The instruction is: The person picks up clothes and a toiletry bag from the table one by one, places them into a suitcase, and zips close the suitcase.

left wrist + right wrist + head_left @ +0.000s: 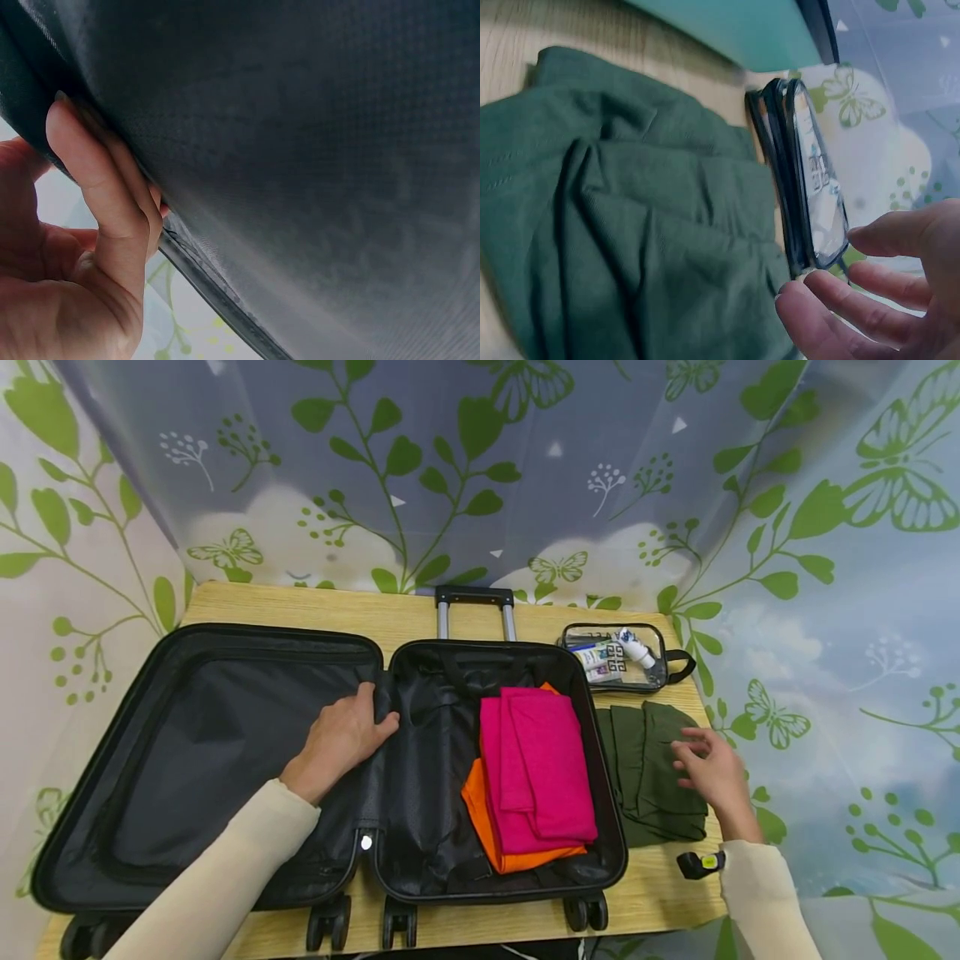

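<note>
My left hand point(341, 739) rests on the inner edge of the black suitcase's left half point(247, 760), thumb pointing right and index finger stretched out. In the left wrist view its fingers point(97, 172) touch the dark lining point(315, 150); the contact at the fingertips is partly hidden. Over the right side of a folded dark green garment point(652, 777) is my right hand point(716, 772), holding nothing, its fingers loosely bent. The right wrist view shows that hand point(885, 292) beside the green garment point(667, 202), thumb and fingers apart.
A folded pink garment point(547, 768) lies on an orange one point(483, 810) in the suitcase's right half point(427, 760). Behind the green garment is a clear toiletry bag point(645, 681) with bottles and tubes. The suitcase handle point(475, 596) extends toward the patterned backdrop point(450, 527).
</note>
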`<action>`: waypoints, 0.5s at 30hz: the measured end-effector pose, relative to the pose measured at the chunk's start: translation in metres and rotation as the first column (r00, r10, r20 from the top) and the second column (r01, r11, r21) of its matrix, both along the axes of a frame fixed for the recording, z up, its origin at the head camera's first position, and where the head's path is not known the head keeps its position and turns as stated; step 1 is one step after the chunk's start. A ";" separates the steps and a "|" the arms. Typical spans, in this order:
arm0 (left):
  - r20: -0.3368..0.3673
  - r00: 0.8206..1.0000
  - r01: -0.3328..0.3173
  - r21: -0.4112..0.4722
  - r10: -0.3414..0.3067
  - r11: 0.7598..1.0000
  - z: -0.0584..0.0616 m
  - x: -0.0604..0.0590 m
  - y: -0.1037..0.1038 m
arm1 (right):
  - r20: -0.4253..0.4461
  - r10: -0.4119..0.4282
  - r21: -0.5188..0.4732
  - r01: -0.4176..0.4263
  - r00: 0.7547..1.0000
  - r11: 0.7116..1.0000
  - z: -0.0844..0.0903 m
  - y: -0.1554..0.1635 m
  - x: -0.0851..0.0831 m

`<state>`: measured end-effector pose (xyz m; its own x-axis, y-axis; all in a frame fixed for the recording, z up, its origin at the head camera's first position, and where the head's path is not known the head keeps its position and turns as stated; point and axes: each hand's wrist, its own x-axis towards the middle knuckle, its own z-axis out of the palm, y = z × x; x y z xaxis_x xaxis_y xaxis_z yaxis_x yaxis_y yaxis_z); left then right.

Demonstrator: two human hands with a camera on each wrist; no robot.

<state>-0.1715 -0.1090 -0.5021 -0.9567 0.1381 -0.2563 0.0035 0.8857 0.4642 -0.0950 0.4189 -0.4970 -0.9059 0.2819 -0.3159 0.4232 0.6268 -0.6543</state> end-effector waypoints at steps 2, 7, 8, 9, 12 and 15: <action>-0.001 1.000 -0.001 0.001 0.001 1.000 0.001 0.000 0.000 | 0.010 -0.017 0.008 0.017 1.000 1.000 -0.003 0.003 0.000; -0.013 1.000 -0.005 -0.001 0.005 1.000 0.002 0.001 0.001 | 0.008 -0.047 0.044 0.046 0.999 0.998 -0.010 0.009 0.000; -0.013 1.000 -0.007 -0.002 0.007 1.000 0.002 0.001 0.000 | 0.008 -0.045 0.056 0.044 0.999 0.997 -0.011 0.011 0.000; -0.014 1.000 -0.006 -0.004 0.006 1.000 0.001 0.001 0.000 | 0.007 -0.039 0.069 0.038 0.999 0.997 -0.012 0.013 0.000; -0.010 1.000 -0.004 -0.003 0.004 1.000 0.001 0.001 0.000 | 0.013 -0.017 0.119 0.016 1.000 0.993 -0.017 0.019 0.002; -0.015 1.000 -0.006 -0.006 0.006 1.000 -0.001 0.000 0.000 | 0.030 -0.013 0.155 0.008 0.999 0.988 -0.021 0.024 0.004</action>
<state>-0.1714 -0.1093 -0.5028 -0.9613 0.1307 -0.2425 0.0050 0.8884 0.4591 -0.0907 0.4426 -0.5177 -0.8932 0.3390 -0.2953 0.4486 0.7151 -0.5361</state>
